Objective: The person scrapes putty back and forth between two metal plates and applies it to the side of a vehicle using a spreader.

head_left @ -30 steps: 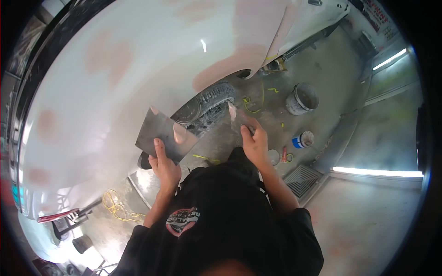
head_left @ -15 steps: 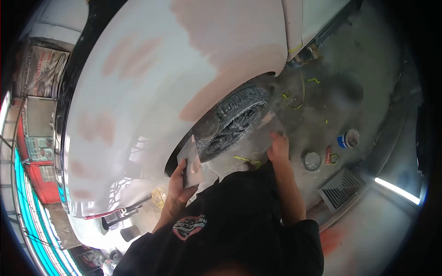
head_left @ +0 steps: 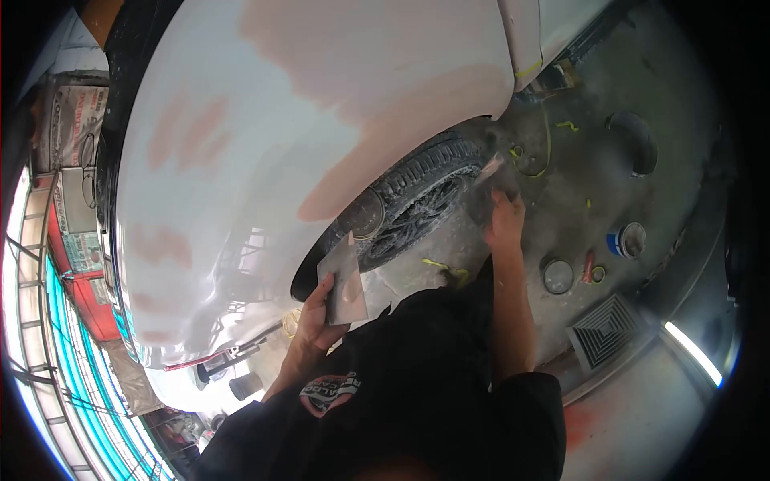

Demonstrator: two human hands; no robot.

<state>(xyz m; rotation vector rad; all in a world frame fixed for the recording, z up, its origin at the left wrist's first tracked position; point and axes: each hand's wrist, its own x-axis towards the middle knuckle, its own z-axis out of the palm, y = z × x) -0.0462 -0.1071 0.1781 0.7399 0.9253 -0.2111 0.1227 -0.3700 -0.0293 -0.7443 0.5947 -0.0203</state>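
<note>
My left hand (head_left: 313, 321) is closed round the lower edge of a thin, flat putty plate (head_left: 337, 276), with a smear of pinkish filler (head_left: 350, 285) on its face. Out by the wheel, my right hand (head_left: 506, 220) pinches a flat putty spreader (head_left: 483, 192); it is blurred, and pinkish filler (head_left: 492, 167) shows at its far end. Both hands are apart from the car body. The white car panel (head_left: 265, 152) carries several dull pink patches, the broadest running along the wheel arch. Beneath that arch sits a dusty wheel (head_left: 429, 196).
On the grey floor to the right stand a blue-and-white can (head_left: 626, 240) and a round lid or tin (head_left: 557, 276), with a red tube (head_left: 589, 264) between them. Yellow tape strips (head_left: 568, 126) lie scattered. A square vent grille (head_left: 605, 330) is lower right, near a lit tube lamp (head_left: 694, 353).
My right hand has moved up and slightly right with the spreader. The left hand and plate shift a little rightward in view. The camera view has turned slightly.
</note>
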